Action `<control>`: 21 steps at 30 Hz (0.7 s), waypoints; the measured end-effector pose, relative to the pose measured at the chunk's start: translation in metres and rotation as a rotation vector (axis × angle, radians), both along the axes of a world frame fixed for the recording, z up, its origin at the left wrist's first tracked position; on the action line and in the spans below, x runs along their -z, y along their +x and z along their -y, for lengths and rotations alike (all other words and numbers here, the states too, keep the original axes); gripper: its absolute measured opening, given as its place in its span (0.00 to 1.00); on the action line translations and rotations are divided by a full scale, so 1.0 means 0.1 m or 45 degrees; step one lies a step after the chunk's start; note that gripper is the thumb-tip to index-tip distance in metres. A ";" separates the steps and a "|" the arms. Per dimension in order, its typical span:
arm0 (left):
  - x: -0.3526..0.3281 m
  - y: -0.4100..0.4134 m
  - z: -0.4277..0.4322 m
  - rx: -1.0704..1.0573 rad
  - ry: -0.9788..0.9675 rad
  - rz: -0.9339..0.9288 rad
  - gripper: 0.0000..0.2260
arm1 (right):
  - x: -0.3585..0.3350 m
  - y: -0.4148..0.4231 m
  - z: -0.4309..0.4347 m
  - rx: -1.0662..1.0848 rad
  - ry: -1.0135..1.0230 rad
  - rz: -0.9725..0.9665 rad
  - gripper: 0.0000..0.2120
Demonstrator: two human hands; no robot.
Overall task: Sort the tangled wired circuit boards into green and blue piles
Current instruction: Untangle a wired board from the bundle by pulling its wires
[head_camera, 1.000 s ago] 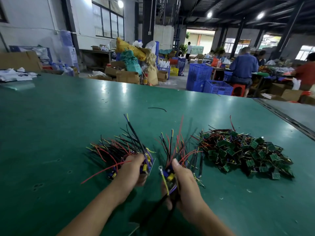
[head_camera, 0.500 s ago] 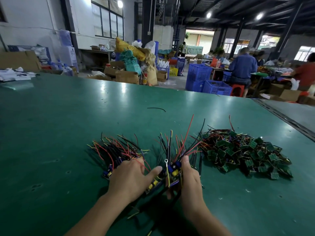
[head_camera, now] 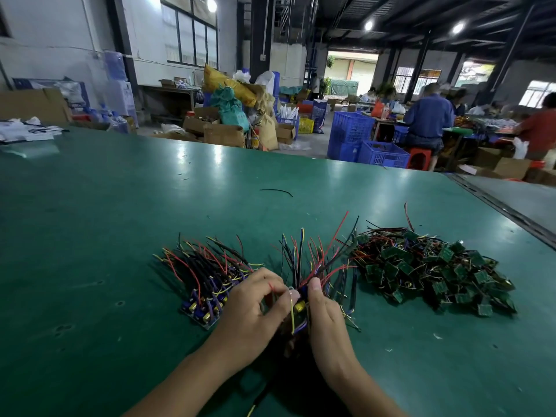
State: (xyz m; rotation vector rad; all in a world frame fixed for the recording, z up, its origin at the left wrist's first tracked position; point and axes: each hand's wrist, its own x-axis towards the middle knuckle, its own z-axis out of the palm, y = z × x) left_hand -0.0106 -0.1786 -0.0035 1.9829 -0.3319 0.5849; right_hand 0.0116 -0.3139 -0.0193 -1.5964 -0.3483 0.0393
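Fingers (head_camera: 281, 297) of the left hand (head_camera: 249, 314) are curled in, pinching a yellow wire (head_camera: 291, 311) on the bunch of blue boards (head_camera: 301, 322), while the right hand (head_camera: 329, 322) grips that same bunch from the other side, thumb up. The bunch sits just left of the green pile (head_camera: 433, 272), its wires almost touching it. Further left of the green pile is the blue pile (head_camera: 204, 287), lined up fairly neatly on the desk (head_camera: 135, 212). Progress-wise I'd say nearly done: green pile looks big, no mixed tangle that I can see, so only this last handful seems left to untangle and shift over.
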 end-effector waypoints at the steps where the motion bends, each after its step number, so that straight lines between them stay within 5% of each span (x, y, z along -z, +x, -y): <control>1: -0.01 0.00 0.00 0.013 -0.015 -0.017 0.09 | -0.01 0.00 -0.01 0.023 -0.008 0.036 0.35; 7: -0.02 0.00 -0.01 -0.011 -0.221 -0.142 0.10 | -0.07 0.08 0.06 0.044 0.056 0.124 0.13; 13: 0.05 0.01 0.00 -0.172 -0.078 -0.078 0.20 | -0.04 0.08 0.05 0.090 0.197 0.105 0.16; 21: 0.00 -0.01 -0.03 -0.126 -0.109 -0.186 0.13 | -0.05 0.10 0.07 -0.094 0.295 -0.036 0.16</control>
